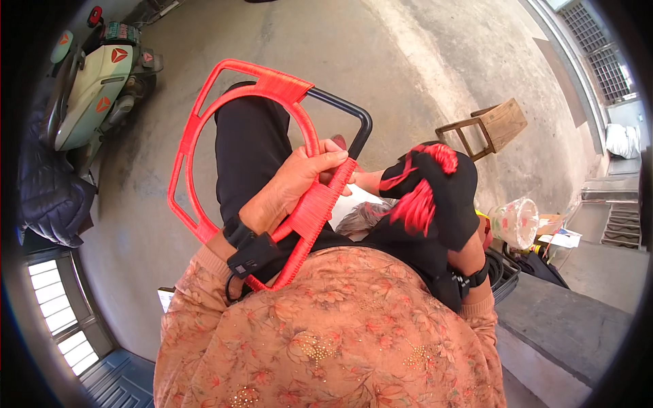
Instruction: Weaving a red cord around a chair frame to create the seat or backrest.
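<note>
On my lap rests a metal tube frame [313,214] with a round ring inside it, mostly wrapped in red cord. One corner of it is bare black tube [366,122]. My left hand [289,180] is closed on the frame's right side, thumb on top of the wrapping and fingers beneath. To the right, my right hand [449,204], in a black glove, is closed around a bundle of red cord [416,207]. Loops of the bundle stick out on both sides of the glove. Whether a strand joins the bundle to the frame I cannot tell.
A wooden stool [500,129] lies tipped on the concrete floor at the right. A parked scooter [95,95] and a dark quilted jacket [58,190] are at the left. Near my right elbow stand a clear plastic-wrapped container [515,224] and a grey ledge [558,319].
</note>
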The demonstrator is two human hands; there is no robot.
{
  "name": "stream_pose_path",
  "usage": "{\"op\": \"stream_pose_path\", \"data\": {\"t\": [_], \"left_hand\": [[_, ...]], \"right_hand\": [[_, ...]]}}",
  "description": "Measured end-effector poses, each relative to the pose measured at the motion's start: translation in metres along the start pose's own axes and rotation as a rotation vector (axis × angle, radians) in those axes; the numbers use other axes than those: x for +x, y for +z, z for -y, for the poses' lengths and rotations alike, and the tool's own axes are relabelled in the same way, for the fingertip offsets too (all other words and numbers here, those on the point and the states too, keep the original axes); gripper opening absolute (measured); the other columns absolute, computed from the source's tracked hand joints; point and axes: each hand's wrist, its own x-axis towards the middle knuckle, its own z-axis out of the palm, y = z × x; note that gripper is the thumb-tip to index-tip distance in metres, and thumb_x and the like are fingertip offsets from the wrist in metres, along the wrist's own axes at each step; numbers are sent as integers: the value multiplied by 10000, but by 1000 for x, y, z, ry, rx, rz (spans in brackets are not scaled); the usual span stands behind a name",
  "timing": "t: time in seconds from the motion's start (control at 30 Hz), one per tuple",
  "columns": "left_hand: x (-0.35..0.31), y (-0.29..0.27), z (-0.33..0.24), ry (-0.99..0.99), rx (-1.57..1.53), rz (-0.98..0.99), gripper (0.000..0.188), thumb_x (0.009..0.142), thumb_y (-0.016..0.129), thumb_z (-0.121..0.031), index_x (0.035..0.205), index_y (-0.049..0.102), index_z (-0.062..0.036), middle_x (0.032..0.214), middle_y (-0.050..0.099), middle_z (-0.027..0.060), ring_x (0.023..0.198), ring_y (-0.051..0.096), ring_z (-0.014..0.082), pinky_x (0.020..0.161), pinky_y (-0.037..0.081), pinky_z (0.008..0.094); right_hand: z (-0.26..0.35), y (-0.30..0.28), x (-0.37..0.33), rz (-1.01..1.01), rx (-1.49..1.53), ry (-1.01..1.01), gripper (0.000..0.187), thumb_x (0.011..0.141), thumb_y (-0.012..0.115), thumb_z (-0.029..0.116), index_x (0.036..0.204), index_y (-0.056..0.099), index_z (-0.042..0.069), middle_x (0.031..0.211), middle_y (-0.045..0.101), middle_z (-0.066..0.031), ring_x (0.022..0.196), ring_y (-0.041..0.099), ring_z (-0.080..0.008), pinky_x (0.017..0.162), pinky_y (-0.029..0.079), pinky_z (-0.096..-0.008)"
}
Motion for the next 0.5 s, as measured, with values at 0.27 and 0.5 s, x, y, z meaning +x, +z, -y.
{"op": "stream_pose_path", "data": {"t": [0.27,0.5], "left_hand": [[0,-2,3,16,-50,26,190,902,590,-151,1028,549,-16,837,640,92,818,662,163,647,585,296],[-1,2,2,111,-68,-47,476,882,597,-156,1290,406,0,982,597,93,851,647,163,778,548,250]], "right_hand": [[-30,-17,-30,309,-182,92,340,942,550,210,1204,534,-7,1110,610,-106,970,592,-168,875,471,-313],[-67,65,15,618,15,236,314,929,560,217,1188,548,40,1009,630,-134,951,609,-199,835,492,-312]]}}
